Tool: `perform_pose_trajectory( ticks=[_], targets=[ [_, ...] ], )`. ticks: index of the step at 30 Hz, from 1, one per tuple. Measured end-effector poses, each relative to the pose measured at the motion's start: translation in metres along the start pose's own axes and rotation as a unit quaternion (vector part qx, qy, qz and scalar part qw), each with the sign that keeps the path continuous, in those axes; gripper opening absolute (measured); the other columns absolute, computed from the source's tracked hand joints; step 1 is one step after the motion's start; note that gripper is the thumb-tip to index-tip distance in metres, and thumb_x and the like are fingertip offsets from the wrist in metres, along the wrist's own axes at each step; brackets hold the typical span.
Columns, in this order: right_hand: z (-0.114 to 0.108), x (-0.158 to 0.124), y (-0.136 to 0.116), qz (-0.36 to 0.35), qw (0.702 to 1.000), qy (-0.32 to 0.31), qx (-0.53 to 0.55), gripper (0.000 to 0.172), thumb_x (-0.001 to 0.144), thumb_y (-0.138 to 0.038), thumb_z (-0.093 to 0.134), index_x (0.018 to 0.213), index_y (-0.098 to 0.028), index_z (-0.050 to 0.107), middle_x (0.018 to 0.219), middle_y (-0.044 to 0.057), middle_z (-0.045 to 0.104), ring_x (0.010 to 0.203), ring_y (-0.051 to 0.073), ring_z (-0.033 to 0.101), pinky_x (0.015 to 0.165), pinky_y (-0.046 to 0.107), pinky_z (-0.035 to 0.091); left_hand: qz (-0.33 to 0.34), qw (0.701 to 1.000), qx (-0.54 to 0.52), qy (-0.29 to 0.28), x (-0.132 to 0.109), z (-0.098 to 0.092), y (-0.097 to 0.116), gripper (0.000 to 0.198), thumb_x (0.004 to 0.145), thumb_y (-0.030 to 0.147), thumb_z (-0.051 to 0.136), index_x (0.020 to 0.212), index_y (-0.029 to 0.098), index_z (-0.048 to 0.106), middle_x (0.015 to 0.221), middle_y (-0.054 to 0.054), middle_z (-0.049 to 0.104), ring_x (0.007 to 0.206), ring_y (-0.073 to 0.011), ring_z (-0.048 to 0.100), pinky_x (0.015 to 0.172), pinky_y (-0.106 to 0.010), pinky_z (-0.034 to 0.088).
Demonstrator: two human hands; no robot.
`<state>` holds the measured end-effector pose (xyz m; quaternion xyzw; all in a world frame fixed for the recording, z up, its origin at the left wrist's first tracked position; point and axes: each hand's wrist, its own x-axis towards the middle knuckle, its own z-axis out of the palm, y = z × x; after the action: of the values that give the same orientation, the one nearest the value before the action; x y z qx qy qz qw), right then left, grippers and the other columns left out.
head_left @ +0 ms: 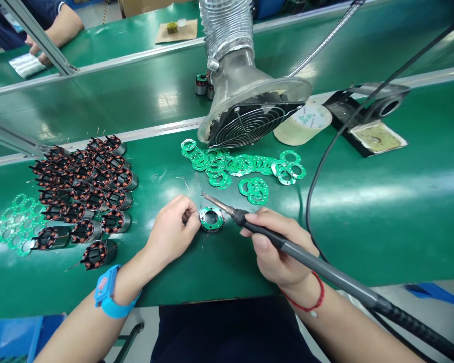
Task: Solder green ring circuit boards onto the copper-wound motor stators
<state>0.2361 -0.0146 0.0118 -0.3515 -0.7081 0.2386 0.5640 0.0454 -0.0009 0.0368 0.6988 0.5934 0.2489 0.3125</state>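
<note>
A motor stator topped with a green ring-shaped circuit board (205, 220) sits upright on the bench in front of me. At its left edge is my left hand (176, 224), with thumb and fingers pinched together; what lies between the fingertips is hidden. My right hand (278, 242) is closed around a soldering iron (306, 258), held like a pen. The iron's tip points left, just above the far edge of the board, and I cannot tell whether it touches. Thin wire pieces (183, 180) lie beyond my left hand.
Rows of copper-wound stators (94, 200) stand at left, beside loose ring boards (18, 222). More ring boards (253, 165) lie ahead, below a fume extractor hood (245, 126). A tape roll (302, 126), iron stand (378, 137) and black cable (313, 186) are at right. Another person's arm (66, 27) rests across the bench.
</note>
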Motion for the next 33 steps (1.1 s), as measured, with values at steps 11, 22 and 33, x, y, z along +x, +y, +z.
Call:
perform_pose_trajectory(
  ticks=[11, 22, 33],
  targets=[
    [0.015, 0.010, 0.007, 0.017, 0.961, -0.236, -0.141, 0.047, 0.086, -0.010, 0.047, 0.131, -0.021, 0.040, 0.113, 0.011, 0.060, 0.101, 0.025, 0.055, 0.083, 0.044, 0.049, -0.057, 0.992, -0.040, -0.102, -0.004, -0.008, -0.007, 0.010, 0.085, 0.029, 0.051, 0.089, 0.020, 0.050, 0.075, 0.002, 0.054, 0.068, -0.0131, 0.050, 0.062, -0.026, 0.039],
    [0.017, 0.007, 0.006, -0.002, 0.960, -0.184, -0.213, 0.044, 0.088, -0.033, 0.056, 0.127, -0.018, 0.043, 0.097, 0.010, 0.063, 0.086, 0.026, 0.054, 0.073, 0.041, 0.046, 0.033, 0.994, -0.081, -0.070, -0.004, -0.008, -0.003, 0.010, 0.086, 0.015, 0.049, 0.079, 0.019, 0.054, 0.075, 0.001, 0.053, 0.070, -0.0118, 0.049, 0.066, -0.024, 0.039],
    [0.012, 0.003, -0.002, -0.083, 0.958, -0.181, -0.204, 0.039, 0.085, -0.010, 0.049, 0.123, -0.021, 0.049, 0.106, 0.006, 0.068, 0.114, 0.025, 0.052, 0.089, 0.043, 0.038, 0.005, 0.993, -0.100, -0.065, -0.004, 0.000, -0.004, 0.009, 0.087, 0.018, 0.049, 0.079, 0.018, 0.053, 0.074, 0.002, 0.052, 0.067, -0.0112, 0.047, 0.064, -0.023, 0.038]
  ],
)
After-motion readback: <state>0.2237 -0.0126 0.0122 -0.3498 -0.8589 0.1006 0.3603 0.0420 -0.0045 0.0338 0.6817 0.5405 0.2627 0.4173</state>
